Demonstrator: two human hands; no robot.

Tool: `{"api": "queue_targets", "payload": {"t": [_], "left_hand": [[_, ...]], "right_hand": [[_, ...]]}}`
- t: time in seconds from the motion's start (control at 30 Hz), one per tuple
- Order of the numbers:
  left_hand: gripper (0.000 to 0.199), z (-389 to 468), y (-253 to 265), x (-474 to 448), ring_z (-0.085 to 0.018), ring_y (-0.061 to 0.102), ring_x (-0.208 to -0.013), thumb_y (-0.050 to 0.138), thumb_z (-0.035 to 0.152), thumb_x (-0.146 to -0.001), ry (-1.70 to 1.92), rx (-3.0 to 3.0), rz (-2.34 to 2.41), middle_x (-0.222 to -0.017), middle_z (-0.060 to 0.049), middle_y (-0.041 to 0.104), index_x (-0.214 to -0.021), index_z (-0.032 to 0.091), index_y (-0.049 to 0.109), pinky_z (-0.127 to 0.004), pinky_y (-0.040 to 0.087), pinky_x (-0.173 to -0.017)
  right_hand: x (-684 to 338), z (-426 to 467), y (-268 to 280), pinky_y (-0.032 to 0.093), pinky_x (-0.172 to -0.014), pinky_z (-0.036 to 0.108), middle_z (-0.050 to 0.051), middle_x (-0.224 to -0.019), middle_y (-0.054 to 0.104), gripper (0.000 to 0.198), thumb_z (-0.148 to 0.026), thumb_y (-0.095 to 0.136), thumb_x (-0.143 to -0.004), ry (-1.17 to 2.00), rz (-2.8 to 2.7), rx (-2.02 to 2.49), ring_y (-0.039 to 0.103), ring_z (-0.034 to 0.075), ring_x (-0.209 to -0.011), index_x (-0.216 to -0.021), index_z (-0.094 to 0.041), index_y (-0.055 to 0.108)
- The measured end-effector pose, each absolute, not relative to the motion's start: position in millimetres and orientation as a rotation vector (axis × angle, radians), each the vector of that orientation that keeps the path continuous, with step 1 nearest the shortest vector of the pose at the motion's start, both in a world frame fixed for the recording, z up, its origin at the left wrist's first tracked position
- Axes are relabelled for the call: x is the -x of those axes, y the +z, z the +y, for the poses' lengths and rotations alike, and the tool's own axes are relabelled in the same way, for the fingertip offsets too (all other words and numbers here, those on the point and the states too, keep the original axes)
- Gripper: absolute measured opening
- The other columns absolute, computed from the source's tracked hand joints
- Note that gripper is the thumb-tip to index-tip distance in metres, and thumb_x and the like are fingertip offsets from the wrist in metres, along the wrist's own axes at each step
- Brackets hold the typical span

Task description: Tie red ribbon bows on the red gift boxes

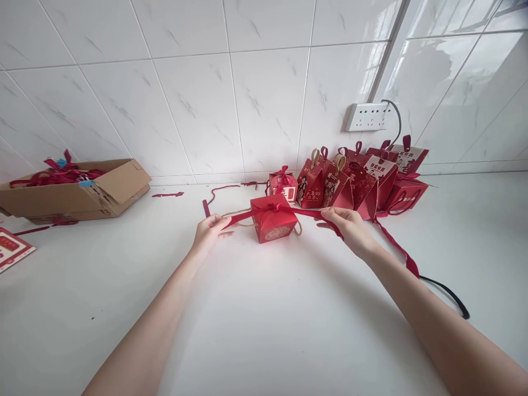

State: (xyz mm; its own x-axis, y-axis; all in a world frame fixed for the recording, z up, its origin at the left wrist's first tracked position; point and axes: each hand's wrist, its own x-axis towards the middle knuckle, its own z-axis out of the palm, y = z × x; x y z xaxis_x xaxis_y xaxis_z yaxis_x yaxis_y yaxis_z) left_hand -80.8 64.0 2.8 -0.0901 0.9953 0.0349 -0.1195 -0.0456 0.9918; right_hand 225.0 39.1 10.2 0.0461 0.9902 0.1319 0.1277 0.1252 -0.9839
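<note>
At the far right, the leftmost bag (310,184) of the row carries Chinese characters that seem to read 大喜的日子, below a line too blurred to read. A white-topped bag (378,168) appears to say 吾家有喜. Markings on the central red box (273,224) and the left card (13,248) cannot be made out.

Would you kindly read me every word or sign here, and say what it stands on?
"大喜的日子", as best I can tell: leftmost gift bag.
Too small or blurred to read:
gold script above it
pale labels on rear bags
gold emblem on the red box
print on the small box behind
card at far left
gold marks on the rightmost box
</note>
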Motion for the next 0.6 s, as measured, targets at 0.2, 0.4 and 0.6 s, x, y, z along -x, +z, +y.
{"api": "queue_targets", "payload": {"t": [0.2,0.4,0.6], "left_hand": [[0.026,74.0,4.6,99.2,-0.007,0.048,-0.037,0.071,0.024,-0.058,1.608,-0.877,1.230,-0.048,0.006,0.048,-0.053,0.017,0.046,-0.021,0.041,-0.042],[0.030,70.0,22.2,101.8,-0.004,0.039,-0.039,0.066,0.018,-0.057,1.765,-0.780,1.038,-0.043,0.008,0.037,-0.047,0.017,0.038,-0.021,0.042,-0.047],[0.027,53.5,39.7,101.5,-0.003,0.030,-0.037,0.058,0.012,-0.054,1.786,-0.658,0.742,-0.039,0.009,0.027,-0.048,0.017,0.033,-0.016,0.042,-0.046]], "right_hand": [[-240.9,51.4,10.5,0.056,-0.072,0.037,-0.001,-0.054,0.051,0.021,-0.027,0.067,-0.062,1.239,-0.782,0.923,0.055,0.015,-0.056,-0.053,-0.021,0.049],[-247.5,46.1,24.6,0.053,-0.072,0.041,-0.001,-0.048,0.044,0.027,-0.027,0.061,-0.063,1.165,-0.837,0.857,0.050,0.016,-0.051,-0.047,-0.024,0.039],[-252.4,34.9,31.3,0.051,-0.073,0.044,0.000,-0.050,0.042,0.031,-0.038,0.054,-0.069,1.064,-1.108,0.894,0.046,0.017,-0.052,-0.047,-0.025,0.037]]}}
